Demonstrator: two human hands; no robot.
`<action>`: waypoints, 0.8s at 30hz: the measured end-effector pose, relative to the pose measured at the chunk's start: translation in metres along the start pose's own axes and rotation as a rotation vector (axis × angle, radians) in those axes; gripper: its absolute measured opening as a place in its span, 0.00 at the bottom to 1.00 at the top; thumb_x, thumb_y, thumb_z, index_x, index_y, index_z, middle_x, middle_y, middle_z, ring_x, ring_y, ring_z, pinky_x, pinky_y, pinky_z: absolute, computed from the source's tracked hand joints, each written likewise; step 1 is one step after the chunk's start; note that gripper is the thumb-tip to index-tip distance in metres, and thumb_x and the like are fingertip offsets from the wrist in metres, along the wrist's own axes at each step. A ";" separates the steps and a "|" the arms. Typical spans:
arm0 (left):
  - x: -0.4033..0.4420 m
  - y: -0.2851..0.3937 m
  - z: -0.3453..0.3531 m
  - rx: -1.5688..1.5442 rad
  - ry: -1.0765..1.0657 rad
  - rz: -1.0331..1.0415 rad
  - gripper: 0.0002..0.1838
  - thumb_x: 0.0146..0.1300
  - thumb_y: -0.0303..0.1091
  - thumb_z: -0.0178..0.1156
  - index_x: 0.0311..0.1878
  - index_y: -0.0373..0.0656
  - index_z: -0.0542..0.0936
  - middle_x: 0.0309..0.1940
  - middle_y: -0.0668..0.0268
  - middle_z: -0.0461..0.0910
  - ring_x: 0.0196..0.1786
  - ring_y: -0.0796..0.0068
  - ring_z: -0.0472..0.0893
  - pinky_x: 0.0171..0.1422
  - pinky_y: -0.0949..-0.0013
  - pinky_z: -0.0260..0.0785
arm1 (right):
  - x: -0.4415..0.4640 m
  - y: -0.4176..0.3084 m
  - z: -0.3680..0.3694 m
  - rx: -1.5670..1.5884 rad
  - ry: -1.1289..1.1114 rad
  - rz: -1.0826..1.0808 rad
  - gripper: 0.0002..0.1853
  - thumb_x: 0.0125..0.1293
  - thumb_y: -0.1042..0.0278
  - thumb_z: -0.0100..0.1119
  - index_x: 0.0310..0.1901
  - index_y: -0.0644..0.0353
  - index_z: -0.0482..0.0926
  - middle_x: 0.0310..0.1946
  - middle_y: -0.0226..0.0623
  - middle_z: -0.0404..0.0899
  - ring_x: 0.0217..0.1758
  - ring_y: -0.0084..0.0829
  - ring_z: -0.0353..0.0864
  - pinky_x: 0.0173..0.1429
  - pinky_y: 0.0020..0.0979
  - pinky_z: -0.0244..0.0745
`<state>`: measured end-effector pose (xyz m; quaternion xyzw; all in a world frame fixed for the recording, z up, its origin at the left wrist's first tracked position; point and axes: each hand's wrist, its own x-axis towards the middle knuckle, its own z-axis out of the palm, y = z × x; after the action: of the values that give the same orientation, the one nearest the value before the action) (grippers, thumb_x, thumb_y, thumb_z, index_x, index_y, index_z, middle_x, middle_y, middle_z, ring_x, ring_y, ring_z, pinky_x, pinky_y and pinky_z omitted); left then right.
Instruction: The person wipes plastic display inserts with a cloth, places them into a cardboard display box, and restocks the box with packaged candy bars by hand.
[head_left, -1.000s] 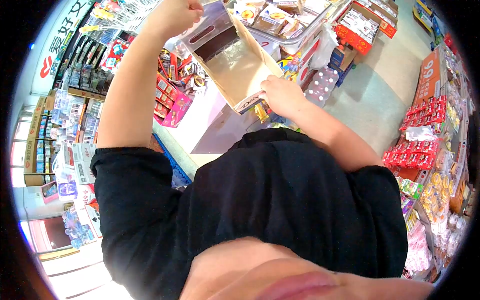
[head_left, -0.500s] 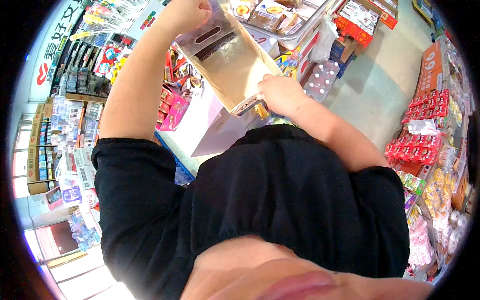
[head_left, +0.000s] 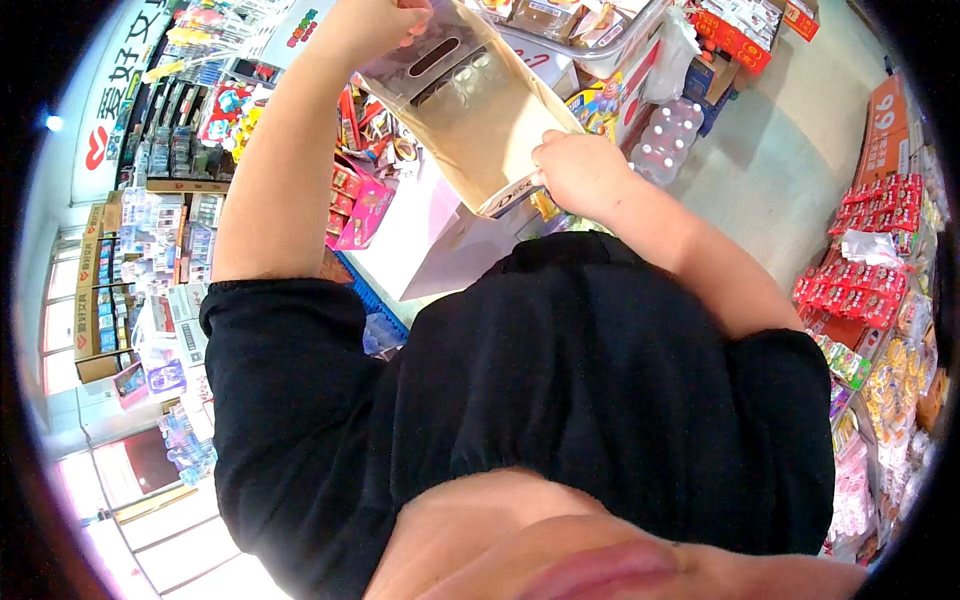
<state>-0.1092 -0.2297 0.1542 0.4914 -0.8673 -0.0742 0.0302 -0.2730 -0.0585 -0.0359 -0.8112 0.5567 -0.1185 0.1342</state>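
Note:
A shallow cardboard box (head_left: 490,130) with a pale inside and a clear plastic part at its far end is tilted over the counter. My right hand (head_left: 580,175) grips its near right corner, fingers closed on the edge beside the dark lettering. At the top of the view, my left hand (head_left: 385,30) is closed by the box's far left end; its fingertips are partly cut off by the frame, and what they hold is hidden. Some clear round shapes show inside the box near the plastic.
A white counter (head_left: 420,235) lies below the box. Left of it stands a pink box (head_left: 362,215) of red packets. Beyond are a clear bin (head_left: 600,50) of packaged food, a bottle pack (head_left: 667,140) and a red carton (head_left: 735,35). Snack shelves (head_left: 870,280) line the right.
The view has shifted, so the box and both arms appear a little farther right. My right hand keeps its grip on the box corner, and my left hand stays closed at the far end.

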 end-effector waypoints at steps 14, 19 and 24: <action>-0.007 -0.005 0.005 -0.113 0.043 -0.055 0.10 0.54 0.35 0.60 0.34 0.41 0.85 0.23 0.65 0.83 0.26 0.72 0.81 0.35 0.67 0.74 | 0.000 -0.001 -0.001 0.010 0.001 0.011 0.10 0.61 0.68 0.56 0.39 0.60 0.85 0.41 0.45 0.82 0.44 0.45 0.86 0.46 0.45 0.82; 0.015 -0.047 0.033 -0.191 0.032 0.017 0.12 0.64 0.35 0.62 0.45 0.39 0.85 0.29 0.68 0.84 0.32 0.80 0.82 0.39 0.73 0.74 | -0.001 -0.003 -0.004 0.005 -0.018 0.014 0.10 0.60 0.69 0.56 0.39 0.59 0.85 0.42 0.44 0.82 0.45 0.45 0.85 0.46 0.44 0.82; 0.009 -0.038 0.032 -0.152 0.074 0.003 0.12 0.63 0.35 0.62 0.45 0.38 0.85 0.29 0.69 0.84 0.31 0.81 0.81 0.39 0.74 0.74 | -0.003 -0.005 -0.006 0.001 -0.015 0.019 0.10 0.59 0.69 0.57 0.39 0.59 0.85 0.42 0.44 0.82 0.46 0.44 0.85 0.46 0.44 0.82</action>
<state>-0.0857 -0.2537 0.1169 0.4890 -0.8580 -0.1216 0.0995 -0.2722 -0.0543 -0.0284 -0.8067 0.5633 -0.1114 0.1401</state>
